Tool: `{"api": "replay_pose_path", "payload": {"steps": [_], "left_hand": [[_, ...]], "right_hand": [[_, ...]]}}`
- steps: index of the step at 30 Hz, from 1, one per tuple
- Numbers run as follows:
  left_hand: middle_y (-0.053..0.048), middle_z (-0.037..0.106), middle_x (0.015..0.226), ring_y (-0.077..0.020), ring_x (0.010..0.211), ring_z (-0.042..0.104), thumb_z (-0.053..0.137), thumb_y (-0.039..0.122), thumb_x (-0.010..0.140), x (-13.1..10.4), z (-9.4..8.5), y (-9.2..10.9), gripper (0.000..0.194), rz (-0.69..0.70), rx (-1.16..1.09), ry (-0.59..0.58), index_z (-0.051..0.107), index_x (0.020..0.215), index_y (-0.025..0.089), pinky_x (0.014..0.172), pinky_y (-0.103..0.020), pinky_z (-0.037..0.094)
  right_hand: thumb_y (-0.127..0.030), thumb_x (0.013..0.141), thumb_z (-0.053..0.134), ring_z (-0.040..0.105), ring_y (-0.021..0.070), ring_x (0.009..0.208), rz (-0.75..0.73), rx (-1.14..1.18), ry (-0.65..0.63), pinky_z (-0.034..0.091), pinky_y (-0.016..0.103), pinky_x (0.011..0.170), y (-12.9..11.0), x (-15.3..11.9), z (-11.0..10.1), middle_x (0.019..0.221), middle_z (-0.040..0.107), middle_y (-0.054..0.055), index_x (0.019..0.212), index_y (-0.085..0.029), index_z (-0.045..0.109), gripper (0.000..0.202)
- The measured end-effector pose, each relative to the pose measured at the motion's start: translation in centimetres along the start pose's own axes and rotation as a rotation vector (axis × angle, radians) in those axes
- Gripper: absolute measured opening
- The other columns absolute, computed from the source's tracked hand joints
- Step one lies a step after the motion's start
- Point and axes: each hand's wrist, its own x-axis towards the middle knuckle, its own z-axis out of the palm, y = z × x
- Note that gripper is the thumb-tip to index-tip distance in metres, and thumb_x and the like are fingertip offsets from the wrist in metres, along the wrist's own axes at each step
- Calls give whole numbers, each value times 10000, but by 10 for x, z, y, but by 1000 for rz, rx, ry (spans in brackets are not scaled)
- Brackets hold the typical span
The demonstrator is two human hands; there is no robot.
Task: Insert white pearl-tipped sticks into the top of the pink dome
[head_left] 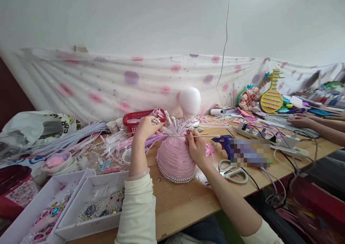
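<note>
Front trays: two white boxes stand at the near left of the table (175,208); the right-hand box (93,229) holds small pearls and beads, the left-hand box (28,215) larger coloured gems.
Pink dome: the ridged pink dome (175,158) sits on the wood in the middle, a row of pearls round its lower edge, a tuft of pale, pearl-tipped stems (176,129) rising from its top.
Right hand: the right hand (196,147) is beside the dome's upper right side, thumb and fingers pinched together on a thin stick (206,136) that lies level across the top.
Left hand: the left hand (147,130) reaches in from the other side, fingers bent in at the stems; whether they grip one I cannot tell.
Tools: pale-handled scissors (224,172) lie right of the dome, with a blue glue gun (223,143) just beyond and a power strip (301,152) farther right.
Behind: a red basket (130,129) stands back left, a white foam head (190,102) behind the dome.
Far right: another person's hands (302,121) rest over the table, near a yellow lute-shaped piece (271,96).
Wall: a spotted sheet (107,78) hangs along it.
</note>
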Motion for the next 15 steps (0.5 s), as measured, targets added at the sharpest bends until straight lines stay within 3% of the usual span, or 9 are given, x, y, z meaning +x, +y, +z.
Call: {"api": "replay_pose_path", "payload": {"steps": [7,10,15], "left_hand": [[-50,719,672,-160,573,657,583,229,715,-1,0,-1,74,-7,-26,-20,610,697,162,574,-228,475],[-46,717,668,-148,561,651,578,198,719,-1,0,0,59,-26,-35,-23,609,692,156,574,-218,478],[-54,724,682,-153,576,659,582,196,736,-1,-1,2,55,-38,-36,-30,612,720,153,569,-216,484]], "right_hand": [[-335,968,429,446,140,600,-110,-32,-36,344,283,586,-3,-4,0,642,463,-29,699,-228,432,290],[-317,970,427,464,135,599,-159,14,32,358,280,583,-2,-8,-1,658,495,-22,717,-224,472,274],[-347,968,438,494,137,595,-78,84,107,386,281,594,0,-7,1,648,528,-17,702,-225,493,299]]}}
